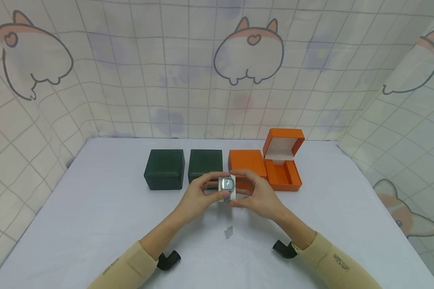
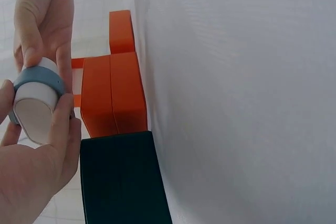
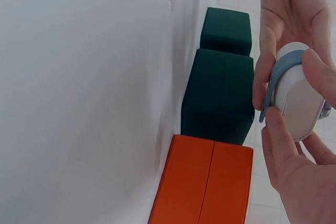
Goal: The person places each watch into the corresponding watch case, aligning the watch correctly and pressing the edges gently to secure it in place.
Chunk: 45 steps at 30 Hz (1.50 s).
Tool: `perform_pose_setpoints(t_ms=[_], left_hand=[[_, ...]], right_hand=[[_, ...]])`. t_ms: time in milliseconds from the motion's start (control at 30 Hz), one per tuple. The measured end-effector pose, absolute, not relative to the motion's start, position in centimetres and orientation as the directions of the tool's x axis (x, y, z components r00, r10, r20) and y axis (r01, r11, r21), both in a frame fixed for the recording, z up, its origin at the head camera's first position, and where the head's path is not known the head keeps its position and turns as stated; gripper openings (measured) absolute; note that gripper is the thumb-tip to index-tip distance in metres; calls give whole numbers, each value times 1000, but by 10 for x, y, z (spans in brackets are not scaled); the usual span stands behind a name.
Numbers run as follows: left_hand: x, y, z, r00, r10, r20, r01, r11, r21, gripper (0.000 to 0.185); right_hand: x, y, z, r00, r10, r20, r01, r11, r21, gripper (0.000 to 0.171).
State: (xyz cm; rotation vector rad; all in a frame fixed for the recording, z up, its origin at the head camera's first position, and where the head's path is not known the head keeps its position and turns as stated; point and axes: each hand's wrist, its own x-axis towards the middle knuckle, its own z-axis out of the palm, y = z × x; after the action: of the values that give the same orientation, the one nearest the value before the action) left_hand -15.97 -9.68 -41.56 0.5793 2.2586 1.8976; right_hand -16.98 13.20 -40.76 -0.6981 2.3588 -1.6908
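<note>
White table – four boxes behind, open orange box rightmost, both hands pinching watch

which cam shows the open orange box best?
Head view: the open orange box shows whole at the row's right end, lid up, white lining and empty tray visible. Left wrist view catches only slivers of it behind the closed orange box. In the right wrist view I can't make it out.

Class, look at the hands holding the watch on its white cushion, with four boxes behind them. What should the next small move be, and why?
Probably carry the watch on its cushion rightward and back, toward the open orange box. Both the left hand and the right hand pinch it above the table, and that box is the only one with its lid up and its tray bare; the other three are closed.
</note>
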Motion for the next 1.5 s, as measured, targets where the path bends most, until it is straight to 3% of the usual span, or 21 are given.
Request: perform_pose_setpoints(t_ms=[567,967,1500], left_hand=[[-160,-97,-418,-922,356,151,211,137,968,49],[-161,-94,-417,-912,377,161,216,106,971,48],[-163,-95,-417,-918,363,161,233,166,958,43]], right_hand=[[-172,139,-409,-847,-511,150,-321,266,-909,76],[-172,146,-405,-848,-517,112,-282,262,-923,76],[-171,167,-402,-857,-508,83,-275,315,-908,77]])
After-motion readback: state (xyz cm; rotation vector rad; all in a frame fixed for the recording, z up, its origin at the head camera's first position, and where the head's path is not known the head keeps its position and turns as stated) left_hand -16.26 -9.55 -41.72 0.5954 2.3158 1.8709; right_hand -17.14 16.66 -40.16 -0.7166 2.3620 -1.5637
